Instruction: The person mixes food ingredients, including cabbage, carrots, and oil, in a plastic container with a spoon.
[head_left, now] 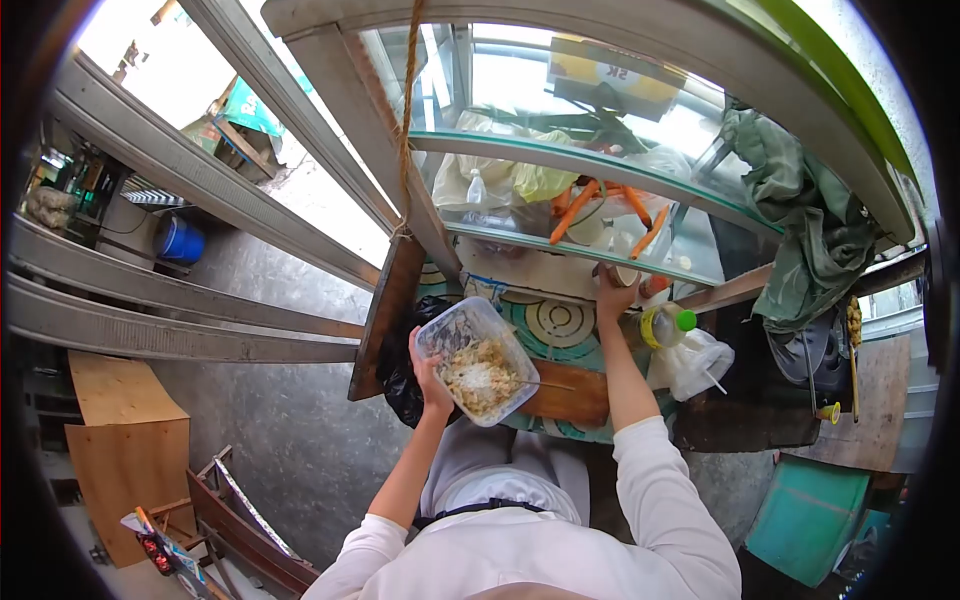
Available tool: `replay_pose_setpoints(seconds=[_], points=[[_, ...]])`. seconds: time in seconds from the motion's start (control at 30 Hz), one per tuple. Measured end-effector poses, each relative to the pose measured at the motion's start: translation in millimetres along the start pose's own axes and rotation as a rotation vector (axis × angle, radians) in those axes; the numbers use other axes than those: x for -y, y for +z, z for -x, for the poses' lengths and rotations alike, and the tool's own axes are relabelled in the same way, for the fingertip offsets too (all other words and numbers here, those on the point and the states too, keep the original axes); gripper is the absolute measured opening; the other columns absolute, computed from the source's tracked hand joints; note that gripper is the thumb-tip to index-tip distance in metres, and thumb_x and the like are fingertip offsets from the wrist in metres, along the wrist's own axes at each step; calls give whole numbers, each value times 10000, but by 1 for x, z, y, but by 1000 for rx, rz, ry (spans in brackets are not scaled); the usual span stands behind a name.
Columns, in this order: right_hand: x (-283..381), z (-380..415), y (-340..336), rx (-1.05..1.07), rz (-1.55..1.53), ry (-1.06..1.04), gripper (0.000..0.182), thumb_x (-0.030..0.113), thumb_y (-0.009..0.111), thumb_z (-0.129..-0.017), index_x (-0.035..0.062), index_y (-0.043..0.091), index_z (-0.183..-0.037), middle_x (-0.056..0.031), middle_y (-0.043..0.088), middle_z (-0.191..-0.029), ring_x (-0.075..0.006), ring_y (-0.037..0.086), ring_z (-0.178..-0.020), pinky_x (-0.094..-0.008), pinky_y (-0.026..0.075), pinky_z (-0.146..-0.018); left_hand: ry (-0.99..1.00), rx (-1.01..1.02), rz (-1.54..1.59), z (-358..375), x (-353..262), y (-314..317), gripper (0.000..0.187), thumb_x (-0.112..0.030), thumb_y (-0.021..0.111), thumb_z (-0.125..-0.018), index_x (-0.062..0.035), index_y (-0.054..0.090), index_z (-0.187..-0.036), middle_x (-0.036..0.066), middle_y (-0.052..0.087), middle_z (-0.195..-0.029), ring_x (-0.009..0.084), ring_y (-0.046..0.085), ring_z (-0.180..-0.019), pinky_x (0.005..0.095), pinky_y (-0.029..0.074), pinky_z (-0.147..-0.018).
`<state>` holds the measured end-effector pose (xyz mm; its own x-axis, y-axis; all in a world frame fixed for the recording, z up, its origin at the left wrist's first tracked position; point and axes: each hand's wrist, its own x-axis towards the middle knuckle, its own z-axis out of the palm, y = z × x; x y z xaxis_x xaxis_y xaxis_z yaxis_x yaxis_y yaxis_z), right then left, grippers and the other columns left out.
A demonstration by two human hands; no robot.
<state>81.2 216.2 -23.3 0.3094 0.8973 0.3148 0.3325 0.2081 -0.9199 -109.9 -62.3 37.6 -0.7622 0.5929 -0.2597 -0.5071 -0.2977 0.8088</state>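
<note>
My left hand [430, 375] grips the left side of a clear plastic tub [520, 350], tilted a little over the counter edge. Inside it lies a pale, lumpy food mixture [485, 365] with a heap of white powder [472, 377] on top. A thin handle [545, 384] sticks out over the tub's right rim. Reaching forward to the glass case, my right hand [610, 298] is closed around a small round cup [624, 276], whose contents I cannot make out. Just right of that forearm lies a clear bottle with a green cap [660, 327].
A wooden board [568, 392] lies between my arms. Glass shelves [600, 255] ahead hold carrots [573, 212] and plastic bags. A black bag [402, 385] sits left of the tub, a white plastic bag [703, 362] at right. Green cloth [800, 220] hangs from the case.
</note>
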Motion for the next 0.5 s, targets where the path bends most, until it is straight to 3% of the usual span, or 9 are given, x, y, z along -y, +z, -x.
replay_pose_setpoints(seconds=[0.03, 0.13, 0.17, 0.23, 0.3, 0.4, 0.5], points=[[9, 1, -6, -9, 1, -56, 511, 171, 795, -673, 30, 544, -1096, -121, 665, -911, -263, 649, -850, -359, 491, -757, 28, 3, -4, 0, -2, 11, 697, -174, 505, -696, -71, 324, -1361, 107, 488, -1199, 238, 484, -1111, 349, 371, -977], [57, 21, -49, 252, 59, 107, 477, 145, 780, -689, 21, 548, -1087, -119, 660, -913, -235, 648, -843, -330, 494, -738, 77, -23, -23, -2, 6, 22, 712, -155, 480, -689, -60, 307, -1374, 103, 464, -1215, 224, 452, -1132, 330, 314, -1011], [51, 28, -63, 351, -66, 72, 446, 126, 766, -701, 19, 560, -1081, -120, 658, -928, -207, 646, -848, -311, 496, -737, 90, -18, -21, -3, 10, 26, 714, -157, 479, -688, -60, 306, -1375, 103, 461, -1218, 225, 448, -1135, 332, 308, -1014], [103, 41, -94, 421, -40, -133, 428, 113, 755, -712, 12, 567, -1082, -122, 653, -949, -182, 641, -864, -298, 493, -752, 125, -34, -16, -3, 19, 33, 714, -167, 470, -691, -51, 302, -1376, 107, 443, -1242, 232, 436, -1149, 337, 298, -1023], [136, 53, -124, 612, -31, -111, 469, 87, 752, -677, 23, 569, -1104, -128, 649, -1003, -214, 642, -908, -312, 492, -803, 155, -40, -14, -1, 25, 39, 708, -169, 464, -696, -42, 302, -1373, 112, 433, -1253, 236, 429, -1159, 340, 297, -1025], [181, 66, -150, 730, 132, -268, 491, 58, 746, -644, 29, 578, -1104, -125, 642, -1022, -251, 633, -931, -332, 490, -817, 184, -20, 17, 2, 32, 43, 702, -170, 455, -701, -35, 299, -1373, 120, 415, -1269, 245, 415, -1174, 347, 291, -1031], [193, 70, -159, 876, 226, -261, 538, 68, 751, -595, 62, 585, -1106, -127, 629, -1061, -310, 606, -977, -365, 487, -845, 130, 1, 40, 11, 34, 50, 699, -167, 457, -699, -42, 304, -1370, 120, 413, -1268, 248, 409, -1177, 346, 284, -1034]])
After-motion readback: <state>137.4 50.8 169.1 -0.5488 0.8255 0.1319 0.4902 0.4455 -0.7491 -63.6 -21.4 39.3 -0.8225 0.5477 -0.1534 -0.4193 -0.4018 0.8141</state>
